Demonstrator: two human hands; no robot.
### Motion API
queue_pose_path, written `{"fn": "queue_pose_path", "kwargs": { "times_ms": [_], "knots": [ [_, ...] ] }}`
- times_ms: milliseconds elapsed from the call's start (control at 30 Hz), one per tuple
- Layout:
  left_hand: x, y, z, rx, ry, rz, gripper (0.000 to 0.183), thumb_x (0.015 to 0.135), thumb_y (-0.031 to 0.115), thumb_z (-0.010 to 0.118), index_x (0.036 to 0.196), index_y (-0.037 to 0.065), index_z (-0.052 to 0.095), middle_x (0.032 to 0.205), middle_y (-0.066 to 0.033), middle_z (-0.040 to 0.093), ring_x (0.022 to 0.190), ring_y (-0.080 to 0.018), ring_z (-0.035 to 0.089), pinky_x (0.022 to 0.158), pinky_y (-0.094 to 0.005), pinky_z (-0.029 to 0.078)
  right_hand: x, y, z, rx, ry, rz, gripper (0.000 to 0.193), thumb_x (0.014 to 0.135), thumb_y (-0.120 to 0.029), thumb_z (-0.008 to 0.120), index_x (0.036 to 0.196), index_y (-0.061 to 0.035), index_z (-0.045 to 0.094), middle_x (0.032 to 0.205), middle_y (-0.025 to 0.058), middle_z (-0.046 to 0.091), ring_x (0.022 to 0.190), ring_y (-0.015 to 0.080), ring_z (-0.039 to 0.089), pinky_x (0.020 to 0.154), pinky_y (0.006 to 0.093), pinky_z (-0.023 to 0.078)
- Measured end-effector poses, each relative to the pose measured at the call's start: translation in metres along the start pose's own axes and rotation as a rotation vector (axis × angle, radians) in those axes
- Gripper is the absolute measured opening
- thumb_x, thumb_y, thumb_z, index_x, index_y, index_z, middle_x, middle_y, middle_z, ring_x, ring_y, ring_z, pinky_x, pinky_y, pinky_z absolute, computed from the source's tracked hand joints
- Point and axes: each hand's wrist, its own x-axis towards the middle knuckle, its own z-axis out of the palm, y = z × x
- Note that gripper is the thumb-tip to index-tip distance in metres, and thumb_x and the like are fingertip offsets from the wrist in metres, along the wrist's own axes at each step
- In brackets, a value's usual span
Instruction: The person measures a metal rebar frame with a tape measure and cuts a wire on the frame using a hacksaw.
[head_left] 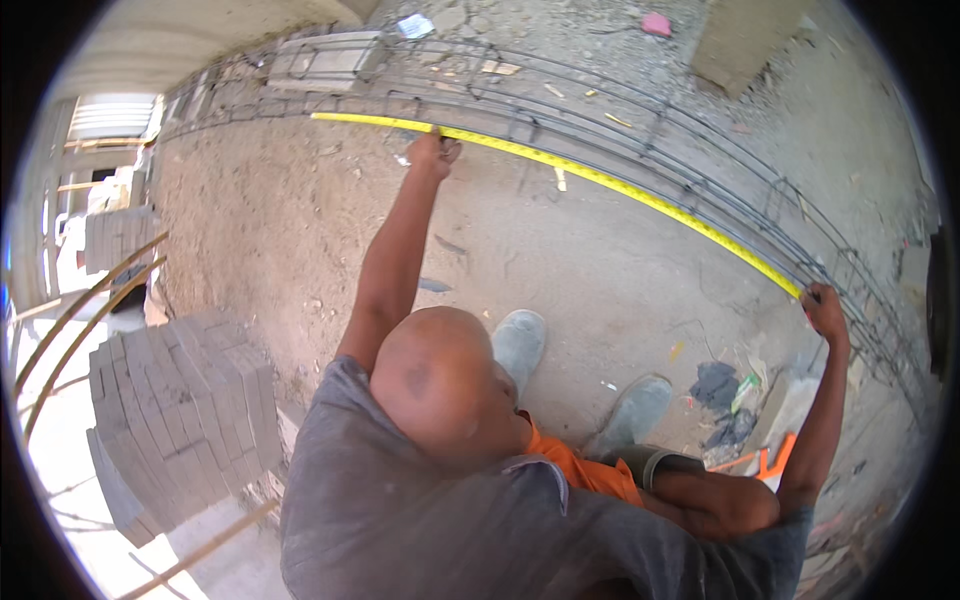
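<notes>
Neither of my own hands shows in this view. A co-worker in a dark grey shirt (pixel 420 520) crouches directly in front of me, bent low. A yellow measuring tape (pixel 600 180) is stretched out between the co-worker's two hands. The co-worker's left hand (pixel 432 153) pinches the tape a little in from its far left end. At the other end, the co-worker's right hand (pixel 826 312) closes around something dark where the tape begins. Just beyond the tape, and nearly along it, lies a long cage of steel rebar (pixel 650 135).
Grey blocks (pixel 185 400) are stacked at the left, with wooden poles (pixel 90 310) beside them. A concrete slab (pixel 745 40) lies at the top right. An orange-handled tool (pixel 775 458) and dark rags (pixel 715 385) lie by the co-worker's boots (pixel 640 405). Rubble covers the far ground.
</notes>
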Motion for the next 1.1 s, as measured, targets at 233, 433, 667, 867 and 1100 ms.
{"fn": "queue_pose_path", "kwargs": {
  "times_ms": [233, 433, 667, 867, 1100],
  "knots": [
    [-0.053, 0.016, -0.004, -0.028, 0.100, 0.003, 0.017, 0.104, 0.018, 0.050, 0.116, 0.006, 0.056, 0.113, -0.0089, 0.064, 0.096, -0.0268, 0.068, 0.087, -0.0476, 0.057, 0.002, -0.032, 0.009, 0.037, 0.026, 0.040, 0.019, 0.087, -0.009, 0.062, 0.071, 0.0005, 0.059, 0.057, 0.0032, 0.051, 0.054, 0.0129, 0.048, 0.052, 0.0343, 0.037],
    [-0.051, 0.006, 0.001, -0.051, 0.107, -0.012, 0.017, 0.104, 0.018, 0.049, 0.113, 0.006, 0.057, 0.112, -0.0103, 0.065, 0.098, -0.0277, 0.068, 0.087, -0.0484, 0.056, -0.003, -0.045, -0.010, 0.026, -0.051, 0.116, 0.019, 0.087, -0.009, 0.061, 0.071, 0.0011, 0.059, 0.057, 0.0037, 0.051, 0.053, 0.0126, 0.047, 0.051, 0.0346, 0.036],
    [-0.045, 0.010, -0.018, -0.119, 0.028, -0.061, 0.018, 0.105, 0.019, 0.048, 0.117, 0.008, 0.055, 0.116, -0.0112, 0.064, 0.103, -0.0299, 0.067, 0.093, -0.0519, 0.052, -0.002, -0.023, 0.006, 0.016, -0.009, 0.034, 0.010, 0.085, -0.007, 0.061, 0.078, 0.0011, 0.060, 0.058, 0.0046, 0.051, 0.055, 0.0141, 0.050, 0.052, 0.0342, 0.038],
    [-0.033, 0.011, 0.055, -0.124, -0.042, -0.072, 0.019, 0.105, 0.022, 0.049, 0.119, 0.010, 0.054, 0.119, -0.0112, 0.063, 0.105, -0.0290, 0.065, 0.094, -0.0567, 0.050, -0.030, 0.016, -0.007, 0.084, 0.064, 0.157, 0.048, 0.079, -0.004, 0.067, 0.127, -0.0037, 0.059, 0.065, 0.0072, 0.055, 0.060, 0.0173, 0.054, 0.059, 0.0358, 0.044],
    [0.024, 0.003, -0.029, -0.112, -0.101, -0.147, 0.023, 0.106, 0.025, 0.043, 0.114, 0.009, 0.059, 0.121, -0.0084, 0.066, 0.115, -0.0261, 0.063, 0.101, -0.0474, 0.051, 0.013, -0.017, -0.009, -0.242, -0.014, 0.116, 0.053, 0.081, -0.026, 0.066, 0.132, -0.0134, 0.063, 0.125, 0.0199, 0.065, 0.120, 0.0349, 0.060, 0.101, 0.0428, 0.049]
  ]
}}
